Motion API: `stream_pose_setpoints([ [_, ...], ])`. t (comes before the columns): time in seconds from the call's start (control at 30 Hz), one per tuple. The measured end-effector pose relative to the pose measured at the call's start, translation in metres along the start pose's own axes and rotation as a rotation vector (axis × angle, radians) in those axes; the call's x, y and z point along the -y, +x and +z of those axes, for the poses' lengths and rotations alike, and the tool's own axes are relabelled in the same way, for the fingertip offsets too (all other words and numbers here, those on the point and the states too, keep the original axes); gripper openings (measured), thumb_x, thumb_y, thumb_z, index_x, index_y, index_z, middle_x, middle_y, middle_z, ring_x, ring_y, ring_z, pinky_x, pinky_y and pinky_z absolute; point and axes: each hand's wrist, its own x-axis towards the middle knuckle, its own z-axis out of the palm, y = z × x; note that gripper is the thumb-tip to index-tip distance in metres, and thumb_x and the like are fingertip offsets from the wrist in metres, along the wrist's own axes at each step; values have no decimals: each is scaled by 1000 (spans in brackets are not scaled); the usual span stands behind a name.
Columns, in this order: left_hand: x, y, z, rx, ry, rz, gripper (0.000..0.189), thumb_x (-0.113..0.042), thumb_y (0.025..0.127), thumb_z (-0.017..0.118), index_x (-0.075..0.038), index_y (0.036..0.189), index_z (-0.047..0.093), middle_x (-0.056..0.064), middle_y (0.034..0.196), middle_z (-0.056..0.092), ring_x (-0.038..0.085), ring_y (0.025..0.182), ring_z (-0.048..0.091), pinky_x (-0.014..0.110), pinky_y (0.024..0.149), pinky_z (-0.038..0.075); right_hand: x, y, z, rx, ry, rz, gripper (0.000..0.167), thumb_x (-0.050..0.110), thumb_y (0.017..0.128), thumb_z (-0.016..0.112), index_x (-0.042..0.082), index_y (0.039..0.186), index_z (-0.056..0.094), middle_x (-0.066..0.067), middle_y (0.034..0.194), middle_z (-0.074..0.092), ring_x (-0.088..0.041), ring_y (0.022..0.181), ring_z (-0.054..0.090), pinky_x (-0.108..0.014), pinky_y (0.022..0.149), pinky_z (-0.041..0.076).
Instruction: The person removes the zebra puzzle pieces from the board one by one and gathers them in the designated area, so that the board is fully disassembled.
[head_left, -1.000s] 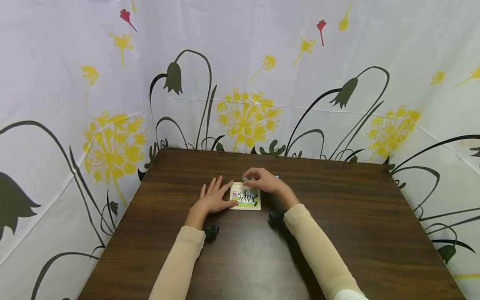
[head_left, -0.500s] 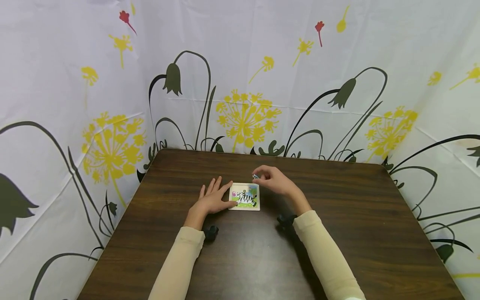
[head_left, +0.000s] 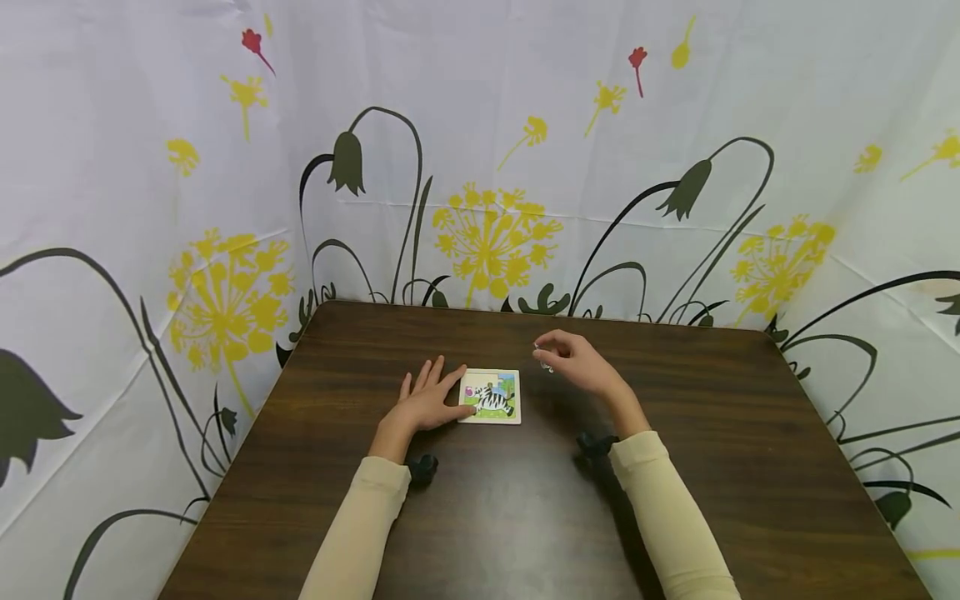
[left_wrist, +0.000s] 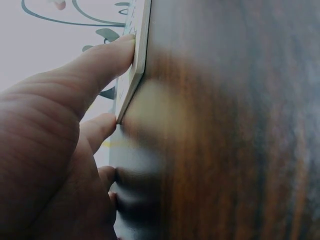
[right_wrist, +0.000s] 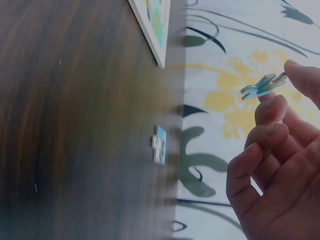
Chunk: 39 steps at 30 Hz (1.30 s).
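- One flower-printed white curtain (head_left: 480,142) behind the dark counter's (head_left: 487,508) far edge.
- Left hand (head_left: 422,407): fingers outstretched, thumb and index touching the zebra puzzle's (head_left: 497,405) left side.
- Right hand (head_left: 579,363): pinching a jigsaw piece (right_wrist: 260,88) above the counter.
- The zebra puzzle: flat, set in from the counter's far edge.
- Second piece (right_wrist: 159,146): on the counter toward its far edge, apart from the puzzle.

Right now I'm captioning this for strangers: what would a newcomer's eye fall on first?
The zebra jigsaw puzzle on the dark wooden table, touched by the left hand. To the puzzle's right, the right hand pinches a loose piece. Behind hangs a flower-printed white cloth.
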Motion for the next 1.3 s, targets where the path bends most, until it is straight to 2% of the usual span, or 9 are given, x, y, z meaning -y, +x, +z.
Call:
stream_pose_setpoints([
  [0.13,-1,-1,0,-2,3,3,94,-61,101,66,-33,175,16,8,183,-13,34,169,-15,65,131,-16,-3,-7,-11,-34,16,10,31,29,106,72,12,132,70,-24,88,64,-18,68,50,-30,64,43],
  [0.3,-1,-3,0,-1,10,3,94,-62,101,65,-33,175,15,8,183,-13,35,169,-15,66,131,-15,-12,-14,-22,-68,-15,38,36,24,105,73,5,134,68,-7,84,60,-17,70,49,-29,63,42],
  [0.47,-2,-4,-1,4,7,-1,95,-63,100,65,-33,175,15,7,182,-14,34,169,-15,65,131,-16,-24,-20,-30,-73,-141,117,36,24,106,71,4,136,67,-6,88,64,-19,76,55,-34,70,46],
  [0.63,-2,-4,-2,8,-4,-1,95,-63,100,66,-34,175,15,7,182,-14,34,169,-16,65,131,-17,-36,-18,-33,-31,-280,189,34,26,106,70,8,136,66,-11,101,73,-23,85,65,-39,76,53],
  [0.73,-3,-5,-2,5,-5,3,95,-63,100,66,-33,175,15,7,182,-14,35,169,-16,66,131,-17,-43,-13,-33,1,-314,217,36,26,106,69,8,136,66,-14,109,74,-26,92,68,-44,82,56],
  [0.83,-3,-6,-2,4,-5,5,95,-63,100,66,-33,175,15,8,182,-14,35,169,-15,66,131,-17,-50,-8,-31,24,-333,230,36,26,106,69,7,136,66,-15,111,72,-27,96,67,-46,85,56],
  [0.97,-3,-6,0,12,-7,1,95,-62,101,66,-32,175,15,8,182,-14,35,169,-15,66,131,-16,-58,-3,-30,43,-335,235,36,25,105,70,6,136,67,-14,108,69,-26,92,63,-43,82,53],
  [1.13,-3,-5,0,27,1,-3,96,-64,100,65,-33,175,14,7,182,-14,34,169,-17,65,131,-16,-63,-5,-36,50,-309,245,42,25,103,73,3,137,65,-17,108,68,-27,91,61,-43,80,52],
  [1.3,-3,-5,-2,11,6,-7,95,-64,100,65,-34,175,15,6,183,-13,33,169,-16,65,131,-16,-61,-8,-45,49,-306,259,44,25,102,73,-1,137,64,-17,104,66,-27,87,59,-41,77,51],
])
